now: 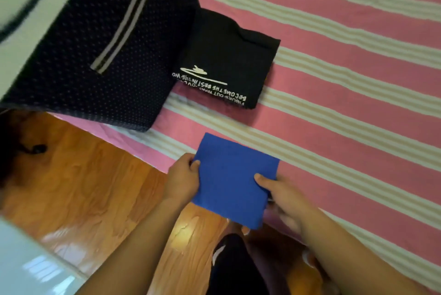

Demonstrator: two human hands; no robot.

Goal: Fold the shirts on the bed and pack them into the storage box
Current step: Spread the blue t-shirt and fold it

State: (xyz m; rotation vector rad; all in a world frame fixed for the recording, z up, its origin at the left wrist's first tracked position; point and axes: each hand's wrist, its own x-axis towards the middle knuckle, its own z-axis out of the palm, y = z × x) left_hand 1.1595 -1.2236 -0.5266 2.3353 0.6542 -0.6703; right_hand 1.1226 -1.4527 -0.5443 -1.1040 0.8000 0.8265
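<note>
A folded bright blue cloth shirt (235, 181) sits at lower centre, pinched by the left hand (182, 178) at its left edge and the right hand (282, 195) at its right; above it, a folded black printed shirt (226, 60) lies on the pink striped bedsheet (346, 79), touching the dark dotted fabric storage box (95, 43) at upper left

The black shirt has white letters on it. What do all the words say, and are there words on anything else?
"BECOME THE BEST IN THE WO": upside down on the folded black shirt, cut off at the storage box.
"FIGURE OUT WAY": the line beside it, partly; the rest is too blurred to read.
Blue shirt, storage box, striped bedsheet: no words.
</note>
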